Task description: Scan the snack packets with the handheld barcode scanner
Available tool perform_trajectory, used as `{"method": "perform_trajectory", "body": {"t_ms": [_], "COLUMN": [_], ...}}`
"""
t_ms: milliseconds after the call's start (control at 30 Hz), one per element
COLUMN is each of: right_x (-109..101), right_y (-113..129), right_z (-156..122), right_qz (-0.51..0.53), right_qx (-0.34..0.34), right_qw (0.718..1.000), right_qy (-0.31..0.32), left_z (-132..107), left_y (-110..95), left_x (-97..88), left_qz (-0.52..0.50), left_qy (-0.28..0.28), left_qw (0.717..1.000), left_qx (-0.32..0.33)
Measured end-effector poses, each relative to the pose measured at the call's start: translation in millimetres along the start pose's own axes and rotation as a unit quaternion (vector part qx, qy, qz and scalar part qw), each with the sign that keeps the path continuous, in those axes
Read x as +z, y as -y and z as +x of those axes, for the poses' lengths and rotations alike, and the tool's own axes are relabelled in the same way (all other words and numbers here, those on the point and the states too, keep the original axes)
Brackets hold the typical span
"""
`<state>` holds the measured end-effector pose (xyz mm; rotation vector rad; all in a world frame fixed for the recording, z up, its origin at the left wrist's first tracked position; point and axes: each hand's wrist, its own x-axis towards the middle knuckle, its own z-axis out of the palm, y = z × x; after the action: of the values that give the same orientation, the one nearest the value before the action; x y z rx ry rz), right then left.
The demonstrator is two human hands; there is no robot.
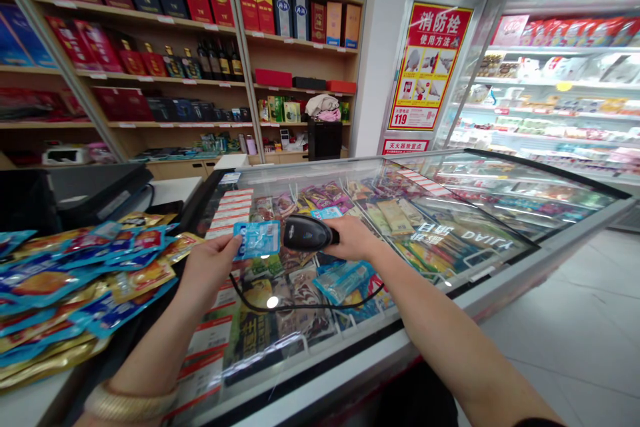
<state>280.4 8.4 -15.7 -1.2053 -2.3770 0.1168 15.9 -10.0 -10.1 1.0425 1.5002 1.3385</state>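
Pinched between the thumb and fingers of my left hand (217, 265) is a small light-blue packet (263, 239), held flat above the glass. My right hand (355, 238) grips a black barcode scanner (306, 233) by its handle, the scanner's head pointing left at the packet's right edge. The two nearly touch; any gap is too small to tell. A black cable (300, 307) loops below the scanner, over the glass lid. Both hands are above a glass-topped freezer (320, 363) with many wrapped ice creams (393, 217) under the glass.
A pile of blue and gold snack packets (75, 280) lies at the left beside the freezer. Behind it stands a black device (100, 190) on a counter. Wooden shelves (200, 80) with boxes and bottles line the back; a lit display fridge (565, 93) is at the right.
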Motion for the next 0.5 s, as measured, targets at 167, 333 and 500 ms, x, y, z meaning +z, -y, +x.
{"method": "perform_trajectory", "body": {"t_ms": [167, 333, 500], "right_x": [-8, -27, -34], "right_y": [-12, -44, -70], "right_z": [-1, -7, -15], "right_qz": [-0.012, -0.068, -0.103], "right_qx": [0.034, 0.193, 0.301], "right_qw": [0.999, 0.973, 0.939], "right_qy": [-0.024, -0.108, -0.129], "left_z": [6, 12, 20], "left_y": [7, 4, 1], "left_x": [3.3, 31.6, 75.2], "left_qz": [0.012, 0.042, 0.07], "left_qy": [0.015, 0.073, 0.117], "left_qw": [1.0, 0.996, 0.991], "left_qx": [0.003, 0.0, 0.009]}}
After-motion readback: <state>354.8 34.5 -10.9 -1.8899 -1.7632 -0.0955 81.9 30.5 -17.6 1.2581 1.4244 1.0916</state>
